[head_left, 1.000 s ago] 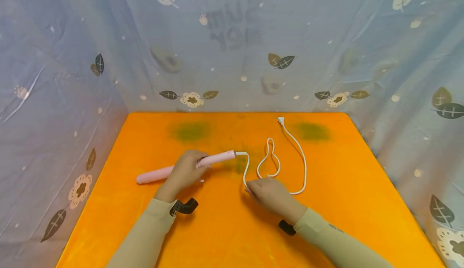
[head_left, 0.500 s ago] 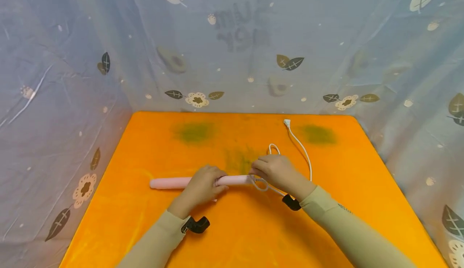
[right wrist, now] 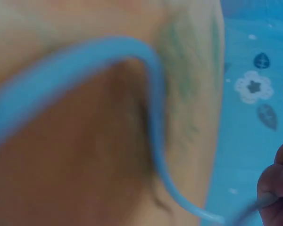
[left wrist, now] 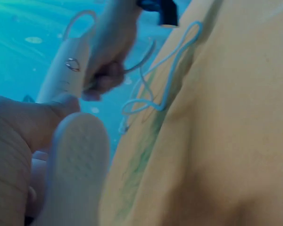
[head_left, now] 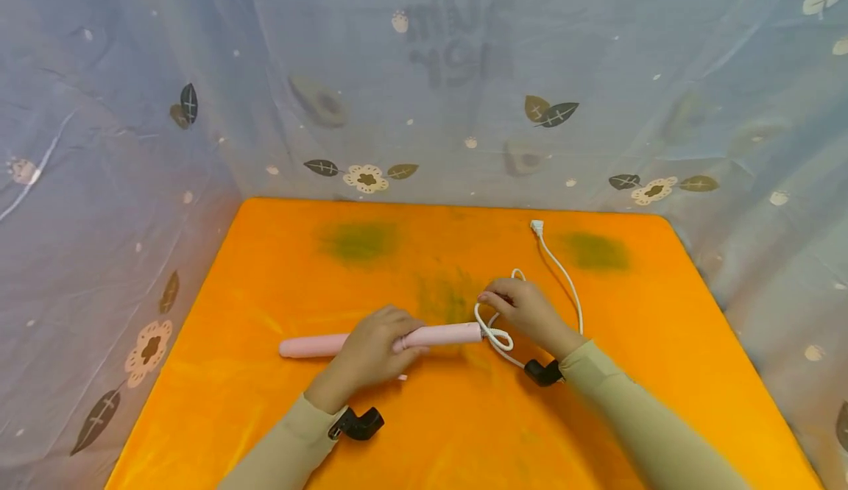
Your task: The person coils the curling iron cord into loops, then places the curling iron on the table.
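My left hand [head_left: 374, 350] grips a pink curling iron [head_left: 444, 334] round its middle, the rounded barrel end pointing left. Close up in the left wrist view is its clamp lever [left wrist: 80, 155], with a dotted thumb rest. From the handle's right end comes a white cord [head_left: 572, 282]. Just beyond that end, my right hand [head_left: 530, 313] pinches part of the cord between thumb and fingers. A small loop of cord hangs beside the handle end. Seen from the right wrist, the cord [right wrist: 155, 108] arches across the view toward the curled fingers [right wrist: 278, 183].
The cord's white plug [head_left: 537, 227] lies near the back edge of the orange table [head_left: 424, 431]. Green stains mark the cloth. A patterned curtain [head_left: 424, 107] encloses the back and both sides. Black wrist mounts [head_left: 361, 424] stick out from the sleeves.
The right hand has picked up the cord near the handle, lifted it and bent it into a loop. The curling iron has shifted right and nearer, turning almost level in the head view.
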The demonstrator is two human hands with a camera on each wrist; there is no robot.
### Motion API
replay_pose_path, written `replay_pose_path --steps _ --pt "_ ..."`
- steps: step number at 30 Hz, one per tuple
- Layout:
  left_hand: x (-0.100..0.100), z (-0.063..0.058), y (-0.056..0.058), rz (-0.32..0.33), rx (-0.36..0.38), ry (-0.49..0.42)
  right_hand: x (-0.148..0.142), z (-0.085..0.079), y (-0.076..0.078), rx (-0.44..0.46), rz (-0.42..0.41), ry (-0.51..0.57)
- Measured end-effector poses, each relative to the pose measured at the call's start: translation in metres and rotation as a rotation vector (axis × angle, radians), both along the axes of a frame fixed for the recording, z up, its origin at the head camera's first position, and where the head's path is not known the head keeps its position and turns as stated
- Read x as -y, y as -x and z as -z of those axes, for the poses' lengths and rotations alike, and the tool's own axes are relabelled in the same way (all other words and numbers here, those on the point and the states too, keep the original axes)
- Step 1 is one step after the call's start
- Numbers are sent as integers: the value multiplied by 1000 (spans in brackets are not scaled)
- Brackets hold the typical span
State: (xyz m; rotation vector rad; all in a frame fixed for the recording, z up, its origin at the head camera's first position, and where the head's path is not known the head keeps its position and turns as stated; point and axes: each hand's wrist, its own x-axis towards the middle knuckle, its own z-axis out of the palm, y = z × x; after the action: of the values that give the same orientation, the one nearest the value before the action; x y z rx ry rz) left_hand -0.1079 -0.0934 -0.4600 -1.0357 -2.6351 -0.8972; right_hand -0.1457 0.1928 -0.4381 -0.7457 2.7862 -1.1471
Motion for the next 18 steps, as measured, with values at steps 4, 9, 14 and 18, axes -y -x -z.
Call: replay_pose_path --steps 4,9,14,18 --pt "-1 -6 2 11 -68 -70 4 18 -10 121 21 61" --pt "2 -12 6 -44 -74 -147 18 31 -26 109 90 22" --pt "2 -10 11 -108 -53 -157 32 33 -38 60 147 -128" --pt "0 -6 16 -163 -50 -131 33 29 -48 -119 102 -294"
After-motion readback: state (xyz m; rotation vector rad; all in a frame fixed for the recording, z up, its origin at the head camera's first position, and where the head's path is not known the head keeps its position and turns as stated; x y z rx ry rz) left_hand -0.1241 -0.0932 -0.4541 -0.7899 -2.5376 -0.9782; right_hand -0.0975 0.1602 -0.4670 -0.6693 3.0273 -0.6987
